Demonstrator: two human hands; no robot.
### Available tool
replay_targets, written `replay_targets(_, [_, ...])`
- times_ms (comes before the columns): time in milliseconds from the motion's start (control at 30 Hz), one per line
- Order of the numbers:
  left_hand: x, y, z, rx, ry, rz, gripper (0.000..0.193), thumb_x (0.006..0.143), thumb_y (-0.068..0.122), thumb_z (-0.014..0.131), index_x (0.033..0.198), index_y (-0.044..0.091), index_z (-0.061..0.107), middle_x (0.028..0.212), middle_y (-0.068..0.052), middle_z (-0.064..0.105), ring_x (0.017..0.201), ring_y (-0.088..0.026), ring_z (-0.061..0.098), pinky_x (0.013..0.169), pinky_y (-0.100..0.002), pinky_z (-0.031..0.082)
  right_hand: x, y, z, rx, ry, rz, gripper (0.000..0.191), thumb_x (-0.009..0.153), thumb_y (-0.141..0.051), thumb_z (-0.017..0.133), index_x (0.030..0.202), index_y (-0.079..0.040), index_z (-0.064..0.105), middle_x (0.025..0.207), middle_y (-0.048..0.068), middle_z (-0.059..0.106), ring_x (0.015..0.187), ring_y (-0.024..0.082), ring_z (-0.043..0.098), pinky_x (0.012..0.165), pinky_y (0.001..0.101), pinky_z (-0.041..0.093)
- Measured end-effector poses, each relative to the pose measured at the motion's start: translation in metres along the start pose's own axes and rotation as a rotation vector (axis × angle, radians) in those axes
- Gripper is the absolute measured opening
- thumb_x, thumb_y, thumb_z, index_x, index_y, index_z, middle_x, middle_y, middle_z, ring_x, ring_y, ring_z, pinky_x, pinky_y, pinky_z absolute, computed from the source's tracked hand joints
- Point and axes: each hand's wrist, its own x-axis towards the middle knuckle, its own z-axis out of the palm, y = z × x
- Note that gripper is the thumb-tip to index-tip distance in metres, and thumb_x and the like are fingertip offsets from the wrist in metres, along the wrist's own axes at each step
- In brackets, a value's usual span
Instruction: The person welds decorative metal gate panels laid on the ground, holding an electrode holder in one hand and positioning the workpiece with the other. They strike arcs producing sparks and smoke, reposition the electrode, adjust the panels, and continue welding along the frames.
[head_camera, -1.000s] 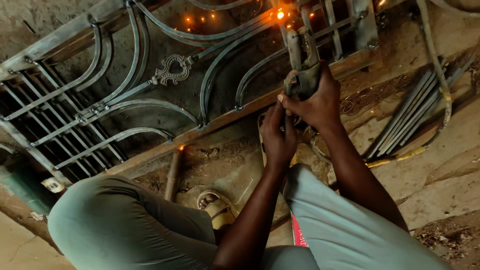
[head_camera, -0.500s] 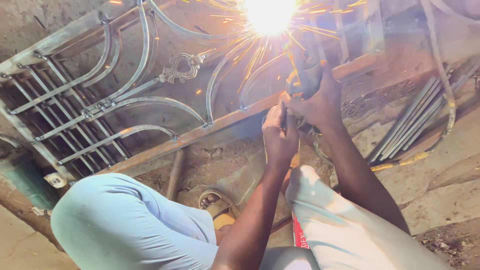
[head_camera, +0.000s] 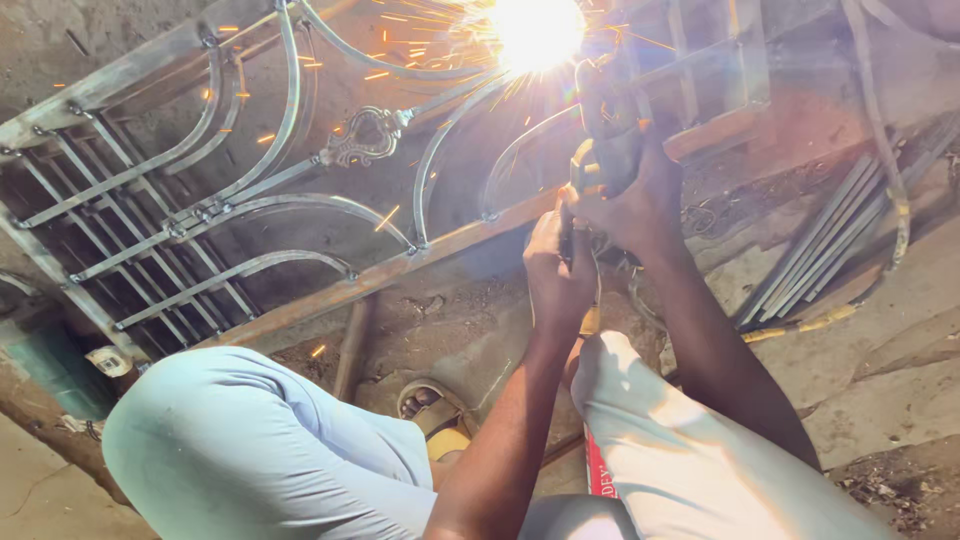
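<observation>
The metal gate (head_camera: 250, 200) lay flat on the dirt floor (head_camera: 900, 380), from 9 o'clock across to 1 o'clock in the view. It had curved bars and a small curly piece (head_camera: 362, 135) in the middle. It looked heavy, hard and stiff, and probably hot near the sparks.

The left hand (head_camera: 555, 270) sat near the middle of the view, at about 6 o'clock from the tool. Its fingers were curled tight around the lower end of the tool. The arm came up straight from between the bent knees.

The grinder (head_camera: 605, 125) pointed up to 12 o'clock, and its tip met the gate in a bright burst of sparks (head_camera: 535, 30). It looked hard, fairly heavy and shaky, so it was best held by its body with both hands.

The right hand (head_camera: 635, 205) was wrapped tight around the grinder's body, just above the left hand. That arm ran down to 5 o'clock.

At 3 o'clock, a bunch of loose metal rods (head_camera: 830, 250) lay on the floor.
</observation>
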Motion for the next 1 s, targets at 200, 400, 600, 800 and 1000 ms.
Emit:
replay_targets(200, [0.000, 0.004, -0.002, 0.024, -0.006, 0.011, 0.025, 0.101, 0.010, 0.056, 0.123, 0.003, 0.067, 0.086, -0.013, 0.058, 0.076, -0.027, 0.060, 0.071, -0.039, 0.049, 0.002, 0.002, 0.000, -0.050, 0.001, 0.026, 0.076, 0.069, -0.031, 0.096, 0.124, -0.004, 0.050, 0.104, 0.006, 0.075, 0.084, 0.019, 0.076, 0.077, 0.0337, 0.062])
replay_targets(400, [0.002, 0.010, -0.002, -0.010, 0.005, 0.015, 0.021, 0.104, 0.011, 0.056, 0.120, 0.004, 0.067, 0.089, -0.012, 0.061, 0.077, -0.025, 0.061, 0.070, -0.038, 0.048, 0.003, 0.001, -0.002, -0.111, 0.027, -0.109, 0.074, 0.071, -0.029, 0.099, 0.124, -0.004, 0.054, 0.107, 0.011, 0.075, 0.095, 0.023, 0.076, 0.083, 0.0372, 0.061])
replay_targets(600, [0.001, 0.006, -0.002, 0.055, -0.011, -0.007, 0.021, 0.104, 0.009, 0.057, 0.121, 0.000, 0.066, 0.095, -0.016, 0.064, 0.084, -0.029, 0.064, 0.077, -0.039, 0.051, 0.001, 0.008, -0.001, 0.044, -0.009, -0.004, 0.070, 0.071, -0.033, 0.093, 0.124, -0.006, 0.056, 0.109, 0.007, 0.074, 0.095, 0.019, 0.076, 0.083, 0.0372, 0.063])
replay_targets(800, [0.001, 0.005, -0.001, 0.019, 0.016, 0.089, 0.034, 0.104, 0.008, 0.055, 0.136, -0.001, 0.062, 0.106, -0.020, 0.068, 0.096, -0.035, 0.068, 0.085, -0.040, 0.053, -0.002, 0.030, 0.001, 0.021, 0.038, -0.190, 0.066, 0.077, -0.035, 0.094, 0.123, -0.004, 0.058, 0.107, 0.008, 0.072, 0.095, 0.021, 0.074, 0.086, 0.0384, 0.061])
replay_targets(1000, [-0.001, 0.008, 0.001, 0.028, 0.050, 0.138, 0.034, 0.105, 0.008, 0.056, 0.136, -0.004, 0.061, 0.108, -0.021, 0.069, 0.098, -0.037, 0.069, 0.086, -0.042, 0.053, -0.005, 0.034, 0.001, 0.042, 0.038, -0.145, 0.067, 0.074, -0.037, 0.092, 0.120, -0.003, 0.058, 0.103, 0.009, 0.071, 0.092, 0.020, 0.072, 0.082, 0.0375, 0.059])
